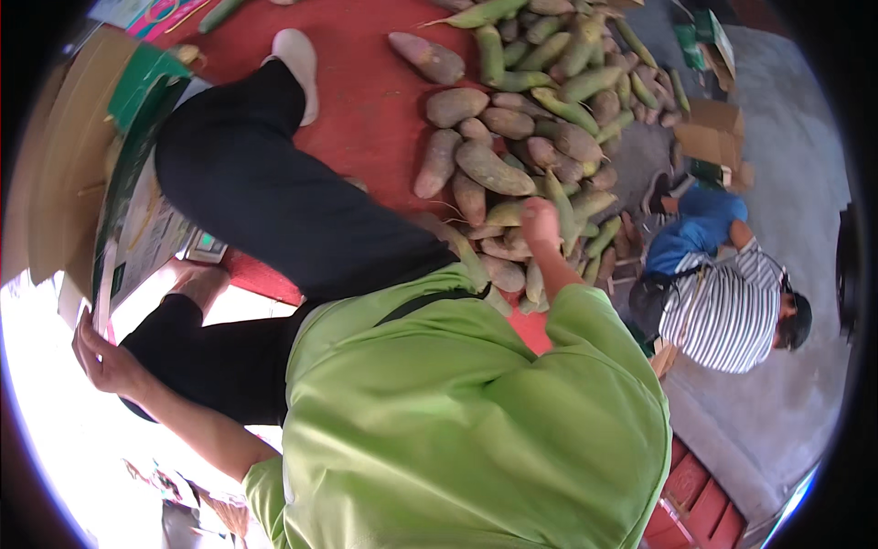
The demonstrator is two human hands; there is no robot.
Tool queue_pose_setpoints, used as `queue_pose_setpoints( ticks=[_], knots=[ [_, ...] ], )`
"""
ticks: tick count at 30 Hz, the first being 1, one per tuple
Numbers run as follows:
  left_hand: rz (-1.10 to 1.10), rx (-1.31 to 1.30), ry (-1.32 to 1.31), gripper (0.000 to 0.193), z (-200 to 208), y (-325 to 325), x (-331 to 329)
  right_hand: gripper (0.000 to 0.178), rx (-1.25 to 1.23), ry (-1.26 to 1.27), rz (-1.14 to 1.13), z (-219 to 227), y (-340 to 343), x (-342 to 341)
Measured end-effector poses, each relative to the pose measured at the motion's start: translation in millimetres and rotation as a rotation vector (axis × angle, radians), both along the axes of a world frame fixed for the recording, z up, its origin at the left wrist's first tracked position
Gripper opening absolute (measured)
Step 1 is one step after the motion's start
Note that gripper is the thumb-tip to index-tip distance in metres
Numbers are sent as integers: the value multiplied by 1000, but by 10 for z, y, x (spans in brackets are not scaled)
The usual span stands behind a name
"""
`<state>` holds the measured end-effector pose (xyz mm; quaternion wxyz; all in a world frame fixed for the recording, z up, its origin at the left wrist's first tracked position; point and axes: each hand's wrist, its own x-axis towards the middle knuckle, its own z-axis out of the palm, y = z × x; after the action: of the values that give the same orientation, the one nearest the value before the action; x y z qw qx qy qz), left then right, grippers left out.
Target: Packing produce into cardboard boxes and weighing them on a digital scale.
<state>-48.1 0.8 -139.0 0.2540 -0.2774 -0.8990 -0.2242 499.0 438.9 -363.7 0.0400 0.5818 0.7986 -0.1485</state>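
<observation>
On the left, my left hand (108, 364) has its fingers bent around the lower edge of a cardboard box (55, 174) with green printed panels. My right hand (540, 224) is closed low down over a heap of radishes (498, 169). Some of these are stout and purplish brown, others long and green. A long green radish (560, 209) lies right beside that hand. Whatever its fingers hold, if anything, is hidden from view.
The heap rests on a red surface (357, 55), partly under my outstretched leg. A small scale with a lit display (207, 243) stands by the box. To the right, a person in a striped shirt (722, 316) crouches on grey floor near an open carton (712, 133).
</observation>
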Motion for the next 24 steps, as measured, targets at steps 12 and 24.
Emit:
queue_pose_setpoints(
  ticks=[12,24],
  knots=[
    [13,80,15,11,124,326,178,81,-191,-651,-270,103,661,232],
    [-55,40,-36,11,240,406,240,66,-133,-227,-118,354,643,-247]
  ],
)
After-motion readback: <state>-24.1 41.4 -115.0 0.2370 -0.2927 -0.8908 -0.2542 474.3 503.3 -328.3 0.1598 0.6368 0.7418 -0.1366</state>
